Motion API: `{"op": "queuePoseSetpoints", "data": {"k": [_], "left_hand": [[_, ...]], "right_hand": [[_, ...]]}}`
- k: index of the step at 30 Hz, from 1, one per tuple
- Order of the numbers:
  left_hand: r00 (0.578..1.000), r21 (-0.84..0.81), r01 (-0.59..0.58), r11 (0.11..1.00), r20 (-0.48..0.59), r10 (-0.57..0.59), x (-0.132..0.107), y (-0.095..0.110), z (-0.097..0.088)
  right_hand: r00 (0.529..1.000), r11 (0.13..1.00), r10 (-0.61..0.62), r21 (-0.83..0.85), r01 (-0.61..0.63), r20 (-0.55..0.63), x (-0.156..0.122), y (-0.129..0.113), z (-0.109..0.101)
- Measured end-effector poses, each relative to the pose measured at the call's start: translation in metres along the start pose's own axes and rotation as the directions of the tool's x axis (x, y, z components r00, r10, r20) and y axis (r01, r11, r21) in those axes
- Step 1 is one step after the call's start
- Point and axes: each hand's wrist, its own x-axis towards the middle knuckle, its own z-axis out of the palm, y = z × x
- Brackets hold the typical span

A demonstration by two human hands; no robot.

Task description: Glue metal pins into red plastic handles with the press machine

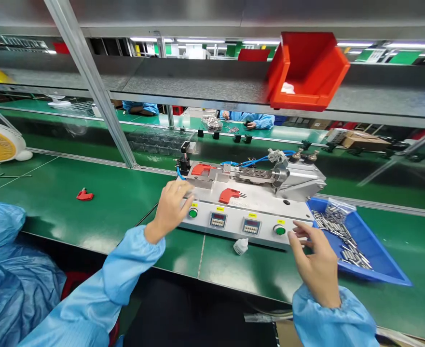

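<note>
A silver bench machine (248,226) stands on the green table. My left hand (172,207) is at its left front corner, beside a green button (193,212); the fingers are stretched out, slightly blurred, with nothing visible in them. At the right end, my right hand (317,262) hovers by another green button (280,230), fingers apart and holding nothing visible. One red pistol-shaped part (202,169) sits in the fixture at the machine's left. A similar red part with metal pins (230,195) lies on the machine's top plate. Whether either hand touches a button is unclear.
To the right, a blue tray (382,262) holds many metal pins. A small white bottle (240,246) stands before the machine. Another red part (85,194) lies left, near a co-worker's blue sleeve (2,226). Overhead, a red bin (306,101) rests on a shelf.
</note>
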Motion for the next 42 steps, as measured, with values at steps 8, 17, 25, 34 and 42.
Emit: {"op": "queuePoseSetpoints", "data": {"k": [8,17,25,34,42], "left_hand": [[0.895,0.023,-0.003,1.0,0.445,-0.007,-0.012,0.007,-0.011],[0.827,0.183,0.097,0.978,0.532,-0.182,0.002,0.019,-0.021],[0.941,-0.022,0.012,1.0,0.337,-0.004,-0.001,0.038,-0.02],[0.863,0.18,-0.09,0.98,0.506,-0.013,0.071,0.094,0.029],[0.834,0.133,-0.112,0.985,0.552,0.021,0.069,0.084,0.029]], "right_hand": [[0.998,0.999,-0.029,0.015,0.029,0.057,0.01,0.037,0.018],[0.998,0.999,-0.014,-0.047,0.017,0.066,0.012,0.034,0.018],[0.982,0.985,0.168,0.05,-0.164,-0.091,-0.074,0.029,0.049],[0.99,0.998,0.023,-0.057,-0.015,0.14,-0.1,0.025,0.058],[0.991,0.998,0.012,-0.071,-0.003,0.132,-0.105,0.027,0.057]]}}
